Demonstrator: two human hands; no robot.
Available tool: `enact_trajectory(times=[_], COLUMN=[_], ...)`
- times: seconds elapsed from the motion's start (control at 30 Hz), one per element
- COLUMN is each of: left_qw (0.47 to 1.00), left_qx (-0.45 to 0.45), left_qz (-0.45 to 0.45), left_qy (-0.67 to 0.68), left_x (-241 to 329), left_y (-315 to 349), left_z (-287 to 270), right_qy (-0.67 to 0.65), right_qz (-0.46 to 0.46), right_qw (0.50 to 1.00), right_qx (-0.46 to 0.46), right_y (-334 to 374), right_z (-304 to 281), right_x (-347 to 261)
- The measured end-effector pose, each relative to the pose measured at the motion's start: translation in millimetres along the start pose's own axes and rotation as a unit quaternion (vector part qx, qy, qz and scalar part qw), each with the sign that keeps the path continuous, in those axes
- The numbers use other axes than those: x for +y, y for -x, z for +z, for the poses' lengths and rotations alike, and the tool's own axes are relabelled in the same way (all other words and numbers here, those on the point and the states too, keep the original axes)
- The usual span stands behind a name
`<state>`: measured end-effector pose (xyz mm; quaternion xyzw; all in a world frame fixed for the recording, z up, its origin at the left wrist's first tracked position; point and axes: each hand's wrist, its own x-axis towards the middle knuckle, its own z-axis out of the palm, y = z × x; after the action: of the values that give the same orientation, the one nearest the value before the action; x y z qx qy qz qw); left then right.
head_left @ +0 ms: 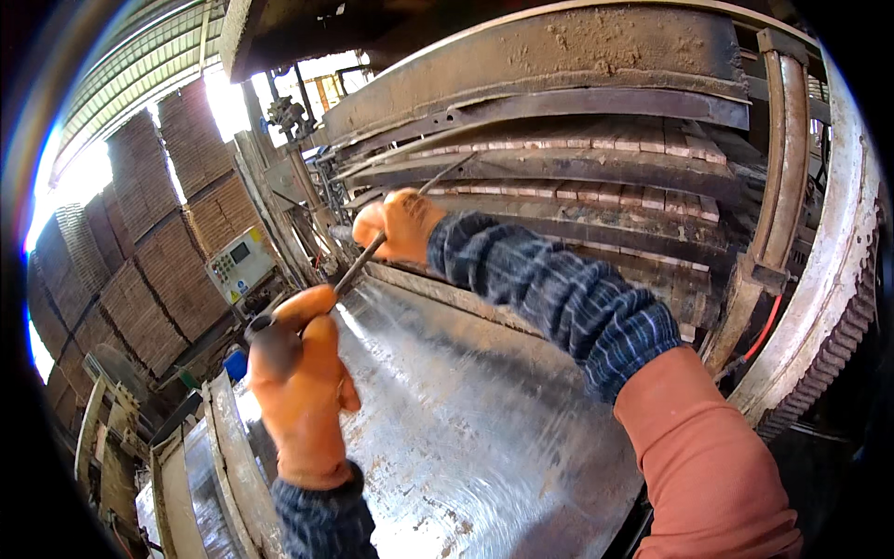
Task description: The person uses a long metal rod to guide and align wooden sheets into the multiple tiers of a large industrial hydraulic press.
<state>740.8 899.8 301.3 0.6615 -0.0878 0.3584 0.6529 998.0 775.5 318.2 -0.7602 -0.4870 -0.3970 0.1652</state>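
Note:
Both my hands wear orange gloves, with dark checked sleeves over the forearms. A thin metal rod runs slantwise through both grips, its far tip reaching up beside the layered press. My left hand is closed around its near end, where a dark, blurred knob-like end shows. Farther up the rod, my right hand is closed on it, close to the press's left front corner. Below the hands lies a wide, shiny metal plate with scuffs and brown specks.
Stacked brown boards rise at the left. A pale control box with buttons and a small screen stands before them. At the right are an upright metal post and a curved toothed frame with a red hose.

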Motion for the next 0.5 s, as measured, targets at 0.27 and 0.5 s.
enact_trajectory(times=[0.27,0.5], left_qw=[0.999,0.997], left_qx=[0.011,-0.019], left_qz=[-0.037,-0.064], left_qy=[0.011,0.030], left_x=[-2.5,-26.7], left_y=[4.7,3.1], left_z=[3.7,10.4], right_qy=[0.081,0.022], right_qz=[-0.041,0.033], right_qw=[0.996,0.999], right_qx=[0.019,0.019], right_y=[9.5,26.0], right_z=[-1.3,-2.0], right_x=[-8.5,5.0])
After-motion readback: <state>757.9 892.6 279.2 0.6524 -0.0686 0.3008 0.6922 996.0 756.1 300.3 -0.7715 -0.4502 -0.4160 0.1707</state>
